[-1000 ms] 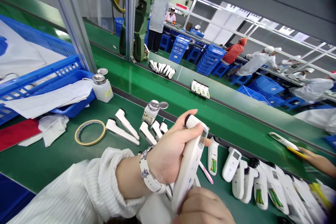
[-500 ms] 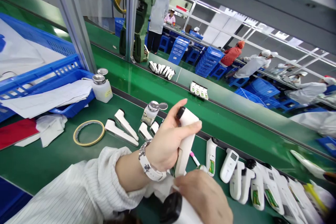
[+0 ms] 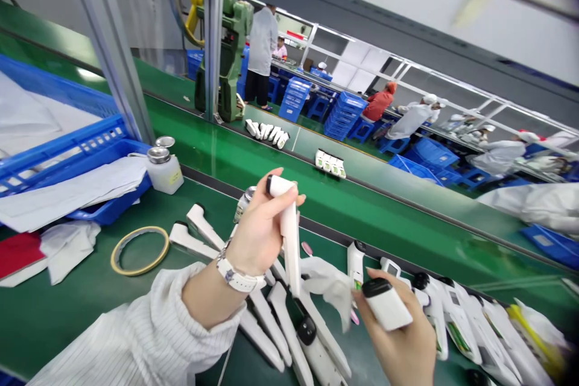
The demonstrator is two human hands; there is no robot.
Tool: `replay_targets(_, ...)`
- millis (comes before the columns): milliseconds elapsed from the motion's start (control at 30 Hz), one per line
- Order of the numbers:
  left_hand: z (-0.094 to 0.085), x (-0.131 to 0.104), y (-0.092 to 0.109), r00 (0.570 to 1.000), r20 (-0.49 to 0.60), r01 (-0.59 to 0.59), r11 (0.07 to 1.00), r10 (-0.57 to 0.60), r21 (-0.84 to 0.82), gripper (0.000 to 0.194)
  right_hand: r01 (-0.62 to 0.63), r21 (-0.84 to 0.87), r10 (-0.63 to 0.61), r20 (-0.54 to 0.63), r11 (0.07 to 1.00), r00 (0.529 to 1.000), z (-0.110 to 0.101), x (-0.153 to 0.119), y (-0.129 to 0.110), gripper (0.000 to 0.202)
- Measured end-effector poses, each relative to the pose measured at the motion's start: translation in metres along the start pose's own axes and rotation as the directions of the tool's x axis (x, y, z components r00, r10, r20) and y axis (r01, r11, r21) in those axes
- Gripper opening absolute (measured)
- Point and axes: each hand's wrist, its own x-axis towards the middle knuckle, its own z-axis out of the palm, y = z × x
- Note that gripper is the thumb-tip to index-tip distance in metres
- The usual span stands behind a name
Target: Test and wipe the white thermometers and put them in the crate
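Note:
My left hand (image 3: 260,232), with a white watch at its wrist, is closed round a white handheld device (image 3: 290,235) with a black tip, held upright near the middle. Lower right, my right hand (image 3: 402,325) grips a second white device (image 3: 388,306) with a black end. A crumpled white cloth (image 3: 328,280) lies between the hands, against the fingers of my right hand. Several white devices (image 3: 266,319) lie below my left hand on the green table. A row of similar ones (image 3: 459,319), some showing green batteries, stands at the right.
A yellow tape roll (image 3: 140,250) and a white bottle (image 3: 165,172) with a metal top are at the left, beside a blue basket (image 3: 104,132) with papers. Metal posts (image 3: 106,42) rise ahead. Beyond the green belt, several people sit or stand at another line.
My right hand has moved right and up with its device, away from my left hand. The cloth and the devices below are now visible. My left hand still holds its device; the view has shifted.

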Motion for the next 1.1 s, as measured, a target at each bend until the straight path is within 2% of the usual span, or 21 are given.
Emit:
replay_targets(67, 0.001, 0.0, 0.001, 0.995, 0.01, -0.096, 0.995, 0.096, 0.039, 0.036, -0.272, 0.159, 0.282, -0.043, 0.949, 0.958, 0.002, -0.002, 0.008, 0.029)
replay_targets(133, 0.0, 0.0, 0.0, 0.979, 0.02, -0.205, 0.974, 0.204, 0.094, 0.033, -0.372, 0.29, 0.393, -0.019, 0.882, 0.919, 0.008, -0.005, 0.018, 0.026)
replay_targets(200, 0.0, 0.0, -0.002, 0.959, 0.027, -0.284, 0.95, 0.283, 0.13, 0.032, -0.354, 0.343, 0.382, -0.014, 0.87, 0.924, 0.017, -0.006, 0.027, 0.025)
replay_targets(333, -0.003, -0.001, -0.007, 0.936, 0.058, -0.353, 0.916, 0.348, 0.189, 0.034, -0.318, 0.444, 0.34, 0.032, 0.838, 0.94, 0.041, -0.005, 0.036, 0.025)
replay_targets(433, -0.003, -0.001, -0.009, 0.889, 0.032, -0.451, 0.86, 0.457, 0.237, 0.031, -0.342, 0.481, 0.332, 0.108, 0.807, 0.937, 0.056, -0.005, 0.038, 0.03)
replay_targets(500, -0.004, -0.001, -0.01, 0.865, -0.012, -0.485, 0.843, 0.501, 0.233, 0.029, -0.373, 0.505, 0.351, 0.144, 0.778, 0.925, 0.06, -0.005, 0.039, 0.033)
replay_targets(600, -0.004, 0.001, -0.015, 0.874, -0.062, -0.46, 0.863, 0.481, 0.21, 0.028, -0.41, 0.579, 0.403, 0.15, 0.704, 0.903, 0.058, -0.005, 0.037, 0.033)
replay_targets(700, -0.002, 0.001, -0.026, 0.876, -0.112, -0.438, 0.872, 0.469, 0.219, 0.029, -0.431, 0.703, 0.482, 0.141, 0.567, 0.865, 0.051, -0.005, 0.023, 0.031)
replay_targets(800, 0.002, -0.004, -0.045, 0.857, -0.097, -0.472, 0.846, 0.507, 0.249, 0.033, -0.403, 0.82, 0.545, 0.136, 0.407, 0.827, 0.043, -0.002, -0.007, 0.037)
replay_targets(867, 0.003, -0.011, -0.062, 0.847, -0.062, -0.488, 0.819, 0.528, 0.301, 0.033, -0.343, 0.908, 0.566, 0.156, 0.241, 0.809, 0.038, 0.002, -0.029, 0.041)
replay_targets(900, 0.003, -0.016, -0.073, 0.85, -0.038, -0.482, 0.805, 0.526, 0.346, 0.034, -0.303, 0.945, 0.568, 0.182, 0.126, 0.803, 0.036, 0.005, -0.039, 0.042)
replay_targets(967, 0.0, -0.026, -0.094, 0.877, 0.04, -0.442, 0.772, 0.478, 0.457, 0.038, -0.223, 0.971, 0.559, 0.231, -0.085, 0.796, 0.032, 0.009, -0.053, 0.042)
replay_targets(1000, -0.002, -0.03, -0.104, 0.895, 0.096, -0.422, 0.755, 0.436, 0.501, 0.041, -0.194, 0.97, 0.559, 0.243, -0.146, 0.793, 0.029, 0.01, -0.057, 0.042)
replay_targets(1033, -0.005, -0.034, -0.113, 0.915, 0.156, -0.395, 0.743, 0.373, 0.54, 0.044, -0.18, 0.971, 0.569, 0.239, -0.16, 0.787, 0.026, 0.01, -0.058, 0.041)
replay_targets(1100, -0.012, -0.04, -0.126, 0.938, 0.246, -0.344, 0.72, 0.243, 0.602, 0.051, -0.177, 0.976, 0.612, 0.217, -0.127, 0.761, 0.018, 0.007, -0.055, 0.04)
